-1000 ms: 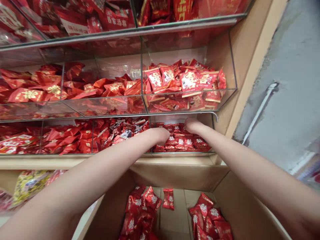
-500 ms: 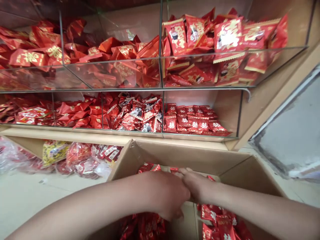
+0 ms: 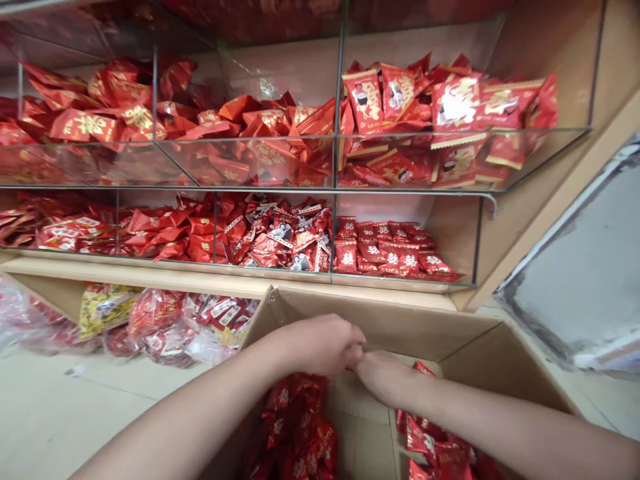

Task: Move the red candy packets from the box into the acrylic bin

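Note:
Over a cardboard box (image 3: 450, 333), my left hand (image 3: 323, 343) and my right hand (image 3: 385, 379) meet at the fingertips. Both have their fingers curled in. Whatever is between them is hidden by the knuckles. Inside the box, a heap of red candy packets (image 3: 300, 427) with gold and white print lies below my left forearm. A second group of the same red packets (image 3: 435, 443) lies along the right side, partly covered by my right forearm. Bare box bottom shows between the two groups.
Behind the box stands a wooden shelf (image 3: 240, 285) with clear-fronted bins of red packets. The nearest bin holds neatly lined-up packets (image 3: 390, 250). Plastic bags of goods (image 3: 155, 317) sit below at left. A grey wall panel (image 3: 585, 260) is at right.
My left hand has moved up and slightly left, toward the box's far wall. My right hand stays close to it. Packets seen beyond the hands before no longer show there. The view has shifted a little.

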A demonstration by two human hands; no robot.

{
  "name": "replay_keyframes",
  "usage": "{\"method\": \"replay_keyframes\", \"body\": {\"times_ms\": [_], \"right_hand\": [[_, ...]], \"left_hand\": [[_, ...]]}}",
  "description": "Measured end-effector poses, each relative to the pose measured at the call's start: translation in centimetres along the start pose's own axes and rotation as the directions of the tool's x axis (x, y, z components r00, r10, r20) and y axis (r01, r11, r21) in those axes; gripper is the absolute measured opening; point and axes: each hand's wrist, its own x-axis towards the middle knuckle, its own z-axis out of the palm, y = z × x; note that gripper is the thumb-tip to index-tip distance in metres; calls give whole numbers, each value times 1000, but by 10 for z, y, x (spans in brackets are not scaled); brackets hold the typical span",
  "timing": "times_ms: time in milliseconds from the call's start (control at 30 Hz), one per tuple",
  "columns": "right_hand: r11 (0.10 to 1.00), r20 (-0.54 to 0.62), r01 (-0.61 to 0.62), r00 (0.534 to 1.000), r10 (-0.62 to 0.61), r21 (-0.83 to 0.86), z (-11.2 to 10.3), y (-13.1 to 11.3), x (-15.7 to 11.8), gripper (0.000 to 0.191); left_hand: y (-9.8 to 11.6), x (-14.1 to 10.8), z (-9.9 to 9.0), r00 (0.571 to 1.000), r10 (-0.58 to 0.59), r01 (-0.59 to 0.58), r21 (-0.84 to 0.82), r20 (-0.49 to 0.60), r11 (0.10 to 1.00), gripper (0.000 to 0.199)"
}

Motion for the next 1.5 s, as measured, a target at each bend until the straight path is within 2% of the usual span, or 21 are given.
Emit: {"method": "replay_keyframes", "body": {"times_ms": [100, 167, 267, 333, 400, 433, 500, 567, 633, 667, 733, 900, 933, 1000, 1067, 1100, 1167, 1267, 1367, 1433, 1500], "right_hand": [[997, -69, 72, 995, -73, -11, -53, -16, -7, 24], [969, -317, 247, 920, -231, 9, -80, -25, -14, 22], [903, -550, 420, 736, -394, -85, -97, -27, -22, 30], [892, -593, 431, 685, -424, -140, -98, -24, -26, 35], [909, -627, 397, 677, -385, -130, -97, -20, -28, 36], [926, -658, 370, 679, -324, -74, -96, -19, -29, 37], [924, -704, 327, 704, -99, 197, -95, -17, -29, 39], [764, -625, 306, 765, 157, 568, -94, -17, -26, 40], [539, -413, 215, 867, 278, 815, -93, -17, -22, 34], [473, -312, 146, 904, 293, 869, -92, -17, -20, 30], [460, -204, 47, 933, 297, 887, -90, -17, -18, 26], [556, -231, 100, 958, 171, 825, -94, -15, -23, 22], [598, -251, 117, 957, 146, 793, -96, -14, -24, 20], [771, -359, 163, 929, 90, 616, -100, -11, -26, 17], [938, -505, 205, 862, -37, 280, -103, -7, -27, 13], [974, -550, 205, 827, -118, 99, -104, -5, -28, 13], [968, -570, 175, 783, -248, -180, -105, -1, -30, 18], [935, -528, 135, 794, -300, -328, -105, 3, -33, 28], [980, -584, 138, 787, -198, -146, -105, 2, -33, 31], [968, -634, 119, 772, 50, 220, -106, -1, -30, 30], [760, -519, 111, 792, 322, 640, -107, -4, -26, 28]], "left_hand": [[-9, -7, -10, 975, -154, 109, -258, -159, 960, 29], [-11, -12, -15, 974, -190, 90, -553, -125, 828, 37], [-6, -12, -17, 968, -154, -95, -860, -197, 501, 31], [0, -9, -16, 931, -196, -235, -916, -308, 325, 32], [4, -4, -14, 880, -272, -331, -914, -388, 234, 37], [4, -3, -13, 853, -304, -367, -901, -425, 230, 37], [5, 0, -13, 778, -364, -438, -857, -512, 270, 36], [4, 1, -13, 711, -396, -492, -814, -581, 310, 35], [5, 2, -13, 692, -403, -506, -801, -599, 321, 36], [6, 1, -12, 697, -399, -502, -803, -595, 322, 36], [8, 1, -10, 717, -391, -480, -816, -577, 324, 38], [10, 5, -5, 734, -387, -498, -829, -559, 253, 38], [9, 6, -5, 734, -380, -510, -827, -562, 239, 36], [8, 7, -5, 727, -380, -514, -821, -571, 249, 30], [8, 8, -6, 727, -403, -488, -831, -556, 267, 25], [8, 7, -6, 746, -407, -461, -850, -526, 254, 25], [10, 5, -8, 814, -389, -385, -902, -431, 195, 34], [15, 1, -9, 871, -329, -310, -928, -364, 208, 38], [17, 1, -9, 837, -315, -361, -884, -448, 298, 36], [16, 3, -7, 797, -320, -407, -846, -513, 343, 33], [14, 5, -4, 755, -309, -443, -797, -579, 410, 33]]}}
